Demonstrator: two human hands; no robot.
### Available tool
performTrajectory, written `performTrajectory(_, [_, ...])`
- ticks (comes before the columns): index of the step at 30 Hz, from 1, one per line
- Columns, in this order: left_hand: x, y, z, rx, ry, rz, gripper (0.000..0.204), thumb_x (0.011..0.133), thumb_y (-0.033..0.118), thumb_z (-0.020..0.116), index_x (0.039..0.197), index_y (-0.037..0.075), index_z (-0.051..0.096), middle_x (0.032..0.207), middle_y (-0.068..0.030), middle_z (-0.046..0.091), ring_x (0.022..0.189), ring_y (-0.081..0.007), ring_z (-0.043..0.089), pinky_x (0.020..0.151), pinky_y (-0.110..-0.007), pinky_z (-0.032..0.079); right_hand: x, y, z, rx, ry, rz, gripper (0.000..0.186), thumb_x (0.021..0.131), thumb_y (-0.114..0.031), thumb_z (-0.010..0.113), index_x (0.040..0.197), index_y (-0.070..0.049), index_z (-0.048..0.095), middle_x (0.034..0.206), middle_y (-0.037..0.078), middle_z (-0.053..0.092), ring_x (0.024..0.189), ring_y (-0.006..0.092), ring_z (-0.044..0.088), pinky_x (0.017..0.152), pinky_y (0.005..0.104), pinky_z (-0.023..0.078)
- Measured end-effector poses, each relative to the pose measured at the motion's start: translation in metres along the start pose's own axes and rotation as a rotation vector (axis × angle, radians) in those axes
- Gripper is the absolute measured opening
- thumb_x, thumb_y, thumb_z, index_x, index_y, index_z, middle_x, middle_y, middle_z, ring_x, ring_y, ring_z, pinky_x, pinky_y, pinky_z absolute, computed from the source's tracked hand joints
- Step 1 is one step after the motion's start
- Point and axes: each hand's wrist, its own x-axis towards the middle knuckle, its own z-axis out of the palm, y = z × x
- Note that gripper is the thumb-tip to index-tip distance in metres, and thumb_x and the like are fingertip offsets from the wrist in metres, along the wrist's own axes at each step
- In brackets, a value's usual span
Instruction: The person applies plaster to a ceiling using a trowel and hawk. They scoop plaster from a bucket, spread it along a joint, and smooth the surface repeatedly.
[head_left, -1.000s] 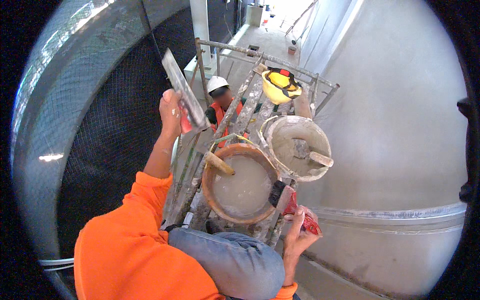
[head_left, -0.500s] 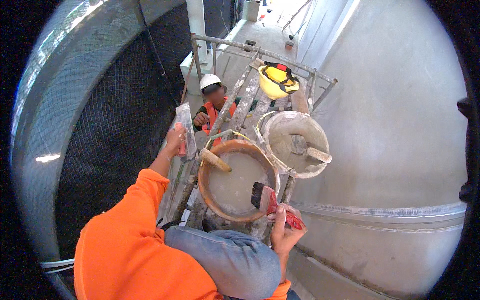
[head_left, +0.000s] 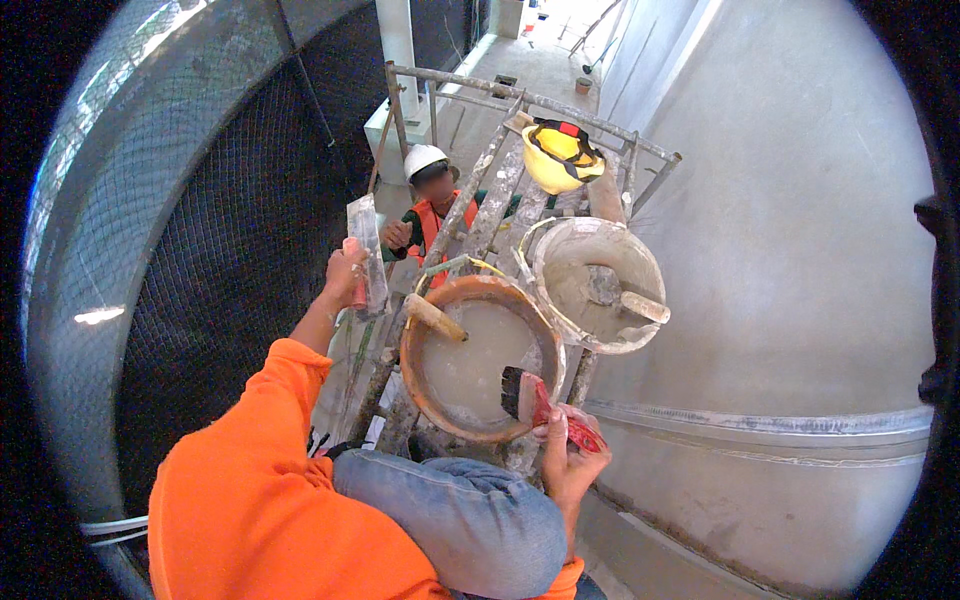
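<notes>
left hand point(head_left: 345, 272) fingers curl round red-handled flat metal trowel point(head_left: 372, 252), grip partly hidden; right hand point(head_left: 570, 462) fingers pinch red-handled black-bristled brush point(head_left: 541, 404).

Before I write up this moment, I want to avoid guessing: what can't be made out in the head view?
In the head view:
Bottom of the brown bucket: hidden by cloudy liquid.
Handle of the trowel: partly covered by the left hand.
Handle of the brush: partly covered by the right hand.
Legs of the co-worker: hidden behind the planks.
Things at the far end of the walkway: too small, washed out by glare.
</notes>
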Motion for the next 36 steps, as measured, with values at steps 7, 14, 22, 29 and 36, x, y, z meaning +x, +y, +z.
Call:
performTrajectory(7, [-0.005, 0.007, -0.009, 0.001, 0.026, 0.086, 0.037, 0.089, 0.028, 0.076, 0.105, -0.001, 0.060, 0.086, -0.0079, 0.065, 0.064, -0.0181, 0.063, 0.055, -0.036, 0.054, 0.003, 0.000, 0.008, -0.074, -0.025, -0.117, 0.014, 0.097, -0.007, 0.073, 0.102, 0.006, 0.072, 0.086, 0.009, 0.075, 0.072, 0.0126, 0.070, 0.070, 0.0279, 0.057])
performTrajectory(14, [-0.017, 0.024, -0.018, 0.085, 0.127, 0.191, 0.052, 0.088, 0.032, 0.079, 0.122, -0.002, 0.060, 0.100, -0.0129, 0.070, 0.075, -0.0217, 0.069, 0.065, -0.037, 0.057, 0.004, 0.004, 0.016, -0.102, -0.110, -0.099, 0.014, 0.090, -0.009, 0.079, 0.103, -0.005, 0.077, 0.100, 0.011, 0.077, 0.087, 0.0189, 0.073, 0.079, 0.0331, 0.060])
performTrajectory(22, [-0.088, 0.138, -0.025, 0.180, 0.150, 0.635, 0.054, 0.092, 0.032, 0.076, 0.135, 0.007, 0.057, 0.113, -0.0157, 0.071, 0.082, -0.0186, 0.068, 0.070, -0.036, 0.057, 0.013, -0.023, 0.014, -0.021, -0.153, -0.053, 0.013, 0.092, -0.006, 0.076, 0.104, -0.002, 0.075, 0.103, 0.012, 0.076, 0.091, 0.0200, 0.073, 0.081, 0.0335, 0.060])
performTrajectory(29, [-0.176, 0.229, 0.004, -0.167, -0.465, 0.634, 0.034, 0.107, 0.020, 0.058, 0.139, 0.008, 0.058, 0.104, -0.0015, 0.061, 0.072, -0.0087, 0.059, 0.063, -0.026, 0.053, 0.024, -0.052, 0.029, -0.219, -0.174, -0.312, 0.011, 0.095, -0.010, 0.072, 0.099, -0.001, 0.074, 0.101, 0.014, 0.077, 0.080, 0.0215, 0.074, 0.074, 0.0350, 0.059])
performTrajectory(36, [-0.246, 0.259, 0.085, 0.255, -0.840, 1.338, 0.031, 0.097, 0.032, 0.073, 0.119, 0.011, 0.074, 0.110, -0.0138, 0.063, 0.108, -0.0299, 0.056, 0.090, -0.043, 0.050, 0.020, -0.085, -0.030, 0.143, 0.097, 0.008, 0.029, 0.104, -0.025, 0.067, 0.107, 0.004, 0.071, 0.088, 0.011, 0.074, 0.071, 0.0139, 0.067, 0.065, 0.0297, 0.054])
